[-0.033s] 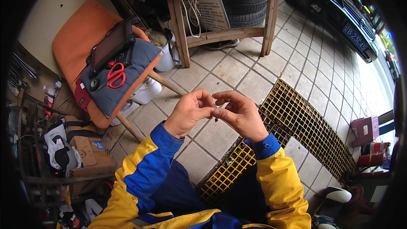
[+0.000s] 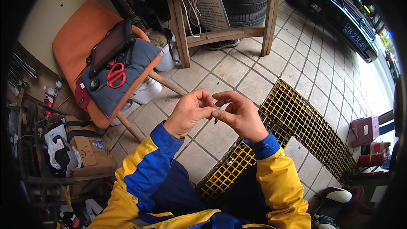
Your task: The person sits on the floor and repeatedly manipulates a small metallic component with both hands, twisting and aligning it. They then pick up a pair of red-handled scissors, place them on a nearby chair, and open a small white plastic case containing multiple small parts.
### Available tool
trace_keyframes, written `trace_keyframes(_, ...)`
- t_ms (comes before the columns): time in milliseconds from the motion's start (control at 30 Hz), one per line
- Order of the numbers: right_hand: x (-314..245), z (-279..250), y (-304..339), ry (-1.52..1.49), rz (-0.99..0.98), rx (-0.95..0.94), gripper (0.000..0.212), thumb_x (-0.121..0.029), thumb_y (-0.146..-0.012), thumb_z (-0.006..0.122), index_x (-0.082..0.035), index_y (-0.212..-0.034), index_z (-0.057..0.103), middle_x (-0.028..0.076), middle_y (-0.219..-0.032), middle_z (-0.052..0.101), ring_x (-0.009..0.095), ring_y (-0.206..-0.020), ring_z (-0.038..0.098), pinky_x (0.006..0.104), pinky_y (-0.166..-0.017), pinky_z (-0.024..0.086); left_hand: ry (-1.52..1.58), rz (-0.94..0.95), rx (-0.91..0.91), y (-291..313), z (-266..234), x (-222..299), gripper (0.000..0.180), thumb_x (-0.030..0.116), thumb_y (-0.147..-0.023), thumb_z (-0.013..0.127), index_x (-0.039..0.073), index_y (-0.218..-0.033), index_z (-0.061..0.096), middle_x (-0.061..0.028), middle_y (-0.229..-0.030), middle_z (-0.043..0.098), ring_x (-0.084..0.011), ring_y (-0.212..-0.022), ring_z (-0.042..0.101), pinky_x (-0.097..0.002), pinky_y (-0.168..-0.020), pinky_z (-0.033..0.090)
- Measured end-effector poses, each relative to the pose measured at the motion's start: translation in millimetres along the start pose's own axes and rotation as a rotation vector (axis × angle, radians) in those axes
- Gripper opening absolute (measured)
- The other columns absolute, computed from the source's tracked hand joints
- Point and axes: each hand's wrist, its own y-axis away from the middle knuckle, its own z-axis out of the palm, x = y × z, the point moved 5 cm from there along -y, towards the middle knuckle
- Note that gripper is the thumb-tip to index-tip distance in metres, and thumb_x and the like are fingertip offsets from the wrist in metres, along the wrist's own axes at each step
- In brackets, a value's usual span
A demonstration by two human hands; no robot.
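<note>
My left hand (image 2: 190, 112) and my right hand (image 2: 241, 116) meet in front of me above the tiled floor. On both hands, thumb and fingers are pinched, and the fingertips touch each other. A tiny dark bit (image 2: 216, 121) shows just below the meeting fingertips; it is too small to name. Whatever else the fingers hold is hidden. To the left stands an orange chair (image 2: 78, 29) with a grey cushion (image 2: 142, 57). On it lie red-handled scissors (image 2: 115, 75), a black tablet-like device (image 2: 111, 44) and a roll of black tape (image 2: 94, 85).
A wooden frame (image 2: 224, 38) stands ahead, with stacked tires (image 2: 248, 4) behind it. Yellow floor grating (image 2: 305, 121) runs to the right. A dark car (image 2: 339, 12) is parked at the far right. Cardboard boxes (image 2: 91, 154) and clutter lie at the left.
The dark bit below my fingertips looks slightly shifted. Both hands keep the same place and pinch.
</note>
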Motion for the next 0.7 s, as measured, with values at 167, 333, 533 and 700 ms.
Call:
trace_keyframes(167, 11.0, 2.9, -1.7, 0.003, 0.1, -0.111, 0.033, -0.023, -0.098, 0.08, 0.002, -0.118, 0.073, 0.009, -0.095, 0.075, 0.012, -0.074, 0.063, 0.0295, -0.071, 0.055, -0.012, -0.012, -0.012, 1.3, -5.7, 3.1, 0.019, -0.001, -0.094, 0.073, 0.003, -0.105, 0.059, -0.0068, -0.095, 0.071, -0.0157, -0.087, 0.071, -0.0283, -0.08, 0.056)
trace_keyframes(333, 8.2, -32.2, 2.4, -0.375, 0.081, 0.04, 0.024, -0.022, -0.109, 0.064, -0.002, -0.099, 0.072, -0.008, -0.07, 0.051, 0.003, -0.062, 0.04, 0.021, -0.055, 0.033, -0.128, -0.053, -0.061, 3.4, -11.0, 7.2, 0.019, -0.002, -0.093, 0.073, 0.003, -0.105, 0.059, -0.0068, -0.092, 0.07, -0.0158, -0.082, 0.072, -0.0289, -0.076, 0.058)
trace_keyframes(533, 14.7, -63.8, 1.8, -0.475, 0.029, 0.299, 0.025, -0.023, -0.111, 0.06, -0.004, -0.097, 0.068, -0.011, -0.064, 0.038, 0.001, -0.052, 0.027, 0.0222, -0.046, 0.02, -0.223, -0.035, -0.002, 9.9, -26.7, 18.4, 0.02, -0.004, -0.093, 0.073, 0.002, -0.106, 0.059, -0.0072, -0.09, 0.07, -0.0168, -0.082, 0.073, -0.0299, -0.074, 0.058)
trace_keyframes(700, 23.7, -77.8, -0.2, -0.376, 0.026, 0.445, 0.025, -0.021, -0.111, 0.059, -0.004, -0.096, 0.069, -0.012, -0.065, 0.04, -0.001, -0.055, 0.028, 0.0209, -0.047, 0.02, -0.249, -0.008, 0.065, 20.1, -43.9, 32.6, 0.018, -0.002, -0.094, 0.073, 0.0, -0.105, 0.06, -0.0085, -0.09, 0.072, -0.0177, -0.082, 0.074, -0.0299, -0.073, 0.059)
